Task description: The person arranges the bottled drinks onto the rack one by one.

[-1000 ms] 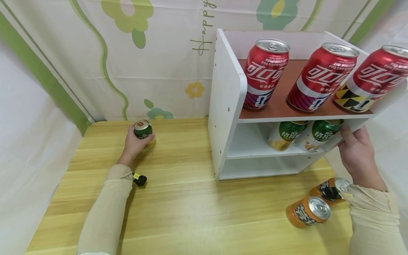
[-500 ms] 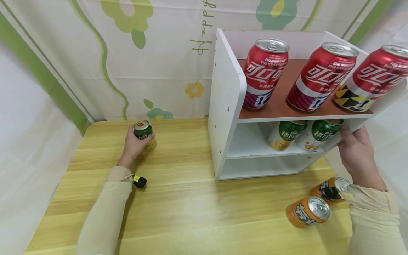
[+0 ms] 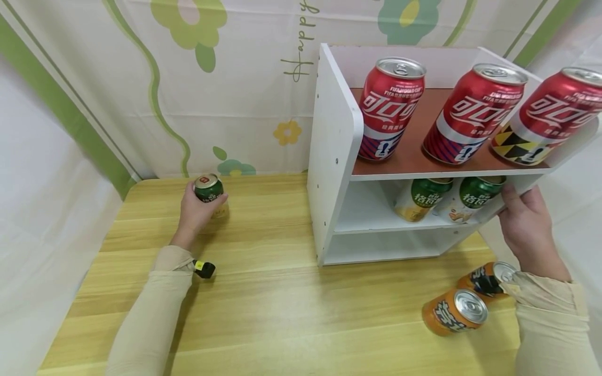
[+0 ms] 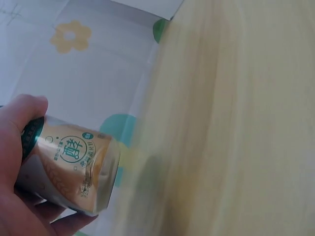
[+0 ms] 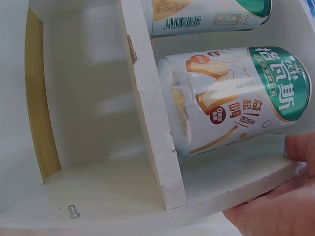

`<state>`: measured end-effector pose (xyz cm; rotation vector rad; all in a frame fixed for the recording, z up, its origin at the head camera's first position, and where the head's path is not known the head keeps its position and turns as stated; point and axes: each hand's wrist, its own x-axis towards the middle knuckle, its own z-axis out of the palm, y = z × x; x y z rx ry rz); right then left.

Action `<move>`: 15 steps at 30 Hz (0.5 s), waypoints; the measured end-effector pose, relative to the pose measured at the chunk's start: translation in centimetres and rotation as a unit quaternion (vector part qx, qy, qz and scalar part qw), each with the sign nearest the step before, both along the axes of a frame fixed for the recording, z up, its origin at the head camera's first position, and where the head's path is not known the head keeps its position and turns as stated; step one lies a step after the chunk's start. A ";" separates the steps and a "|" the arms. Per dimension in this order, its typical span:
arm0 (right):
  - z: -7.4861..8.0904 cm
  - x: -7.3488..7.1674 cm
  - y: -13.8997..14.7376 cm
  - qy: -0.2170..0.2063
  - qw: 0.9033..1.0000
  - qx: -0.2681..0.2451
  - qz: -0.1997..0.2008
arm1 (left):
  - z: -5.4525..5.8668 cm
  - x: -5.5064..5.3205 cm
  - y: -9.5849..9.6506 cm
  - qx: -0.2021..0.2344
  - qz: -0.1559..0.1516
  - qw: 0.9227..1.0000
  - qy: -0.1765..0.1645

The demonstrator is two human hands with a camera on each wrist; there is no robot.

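Observation:
Near the table's far left corner, my left hand (image 3: 194, 211) grips a green-topped, gold drink can (image 3: 209, 192) round its upper part. In the left wrist view the gold side and silver base of this can (image 4: 69, 164) show beside the thumb. My right hand (image 3: 529, 230) holds the right side panel of a white shelf unit (image 3: 334, 151), thumb on its inner side. Two similar kvass cans, one gold (image 3: 420, 203) and one white (image 3: 472, 202), stand on the middle shelf. The right wrist view shows the white one close to the right thumb (image 5: 300, 147).
Three red cola cans, at left (image 3: 392, 112), middle (image 3: 477, 115) and right (image 3: 547, 117), stand on the top shelf. Two orange soda cans, a nearer (image 3: 447, 316) and a farther (image 3: 477, 279), are on the wooden table (image 3: 282, 324) by the right forearm. A patterned curtain (image 3: 254, 94) hangs behind.
My left hand and forearm have shifted slightly left with the can. The right hand and the shelf unit stay where they were.

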<state>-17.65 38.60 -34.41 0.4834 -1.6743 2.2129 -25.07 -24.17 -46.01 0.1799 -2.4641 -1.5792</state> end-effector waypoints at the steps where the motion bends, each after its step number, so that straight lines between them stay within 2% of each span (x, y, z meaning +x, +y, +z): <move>1: 0.0 0.0 0.0 -0.001 1.000 0.001 -0.001 | 0.1 0.1 0.1 0.000 0.003 1.000 -0.001; 7: 0.0 -0.1 0.1 -0.003 1.000 0.007 -0.006 | 1.2 0.8 0.5 0.007 0.011 1.000 -0.007; 15: 0.0 0.1 0.1 -0.010 1.000 -0.002 -0.003 | 2.7 2.1 1.3 0.006 0.004 1.000 -0.017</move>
